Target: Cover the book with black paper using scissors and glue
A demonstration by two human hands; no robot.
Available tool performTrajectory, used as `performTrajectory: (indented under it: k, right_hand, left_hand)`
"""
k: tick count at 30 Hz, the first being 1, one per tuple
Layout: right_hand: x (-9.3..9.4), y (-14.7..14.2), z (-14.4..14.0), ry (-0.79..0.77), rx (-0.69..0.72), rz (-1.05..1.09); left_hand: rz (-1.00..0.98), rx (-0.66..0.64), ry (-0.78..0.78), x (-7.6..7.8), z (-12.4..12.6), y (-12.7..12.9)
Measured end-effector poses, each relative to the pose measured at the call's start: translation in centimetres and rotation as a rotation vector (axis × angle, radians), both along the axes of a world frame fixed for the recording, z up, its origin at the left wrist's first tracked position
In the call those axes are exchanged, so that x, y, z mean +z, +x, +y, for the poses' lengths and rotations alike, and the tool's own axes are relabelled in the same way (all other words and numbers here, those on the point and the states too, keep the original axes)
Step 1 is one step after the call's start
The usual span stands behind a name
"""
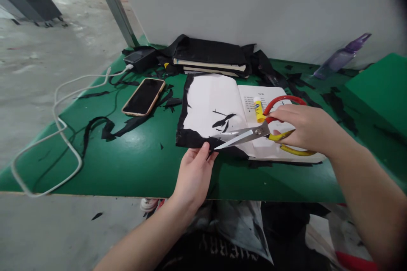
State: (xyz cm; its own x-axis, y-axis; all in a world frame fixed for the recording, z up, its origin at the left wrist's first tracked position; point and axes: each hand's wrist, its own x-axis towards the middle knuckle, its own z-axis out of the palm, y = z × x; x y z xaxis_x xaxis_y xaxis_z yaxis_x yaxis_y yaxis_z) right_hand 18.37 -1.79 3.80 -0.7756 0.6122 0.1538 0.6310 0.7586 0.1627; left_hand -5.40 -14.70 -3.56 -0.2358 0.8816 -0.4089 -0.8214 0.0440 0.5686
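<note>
An open book [213, 97] lies on the green table, its left side edged with black material [189, 137]. My left hand [197, 169] pinches that black edge at the book's near side, thumb on top. In my right hand [311, 129] is a pair of scissors [251, 134] with one red and one yellow handle. The blades look closed or nearly so, and their tip points left, close to my left thumb. Beyond the scissors a yellow glue stick [258, 110] rests on the right page. Thin black scraps [224, 120] lie on the left page.
A phone [144, 96] and a white cable [59, 114] are on the left of the green table [136, 161]. Black-covered books [210, 53] are stacked at the back by the wall. A purple bottle [340, 57] stands tilted in view at right, near a green panel [381, 84].
</note>
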Motion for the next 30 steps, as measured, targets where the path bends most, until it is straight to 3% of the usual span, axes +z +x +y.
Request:
performTrajectory:
  k: [17, 30]
  right_hand:
    - [0.9, -0.6, 0.4, 0.018, 0.021, -0.022]
    - [-0.4, -0.2, 1.0, -0.022, -0.024, -0.003]
  left_hand:
    - [0.008, -0.005, -0.012, 0.4, 0.0, 0.0]
    - [-0.001, -0.004, 0.029, 0.1, 0.1, 0.1]
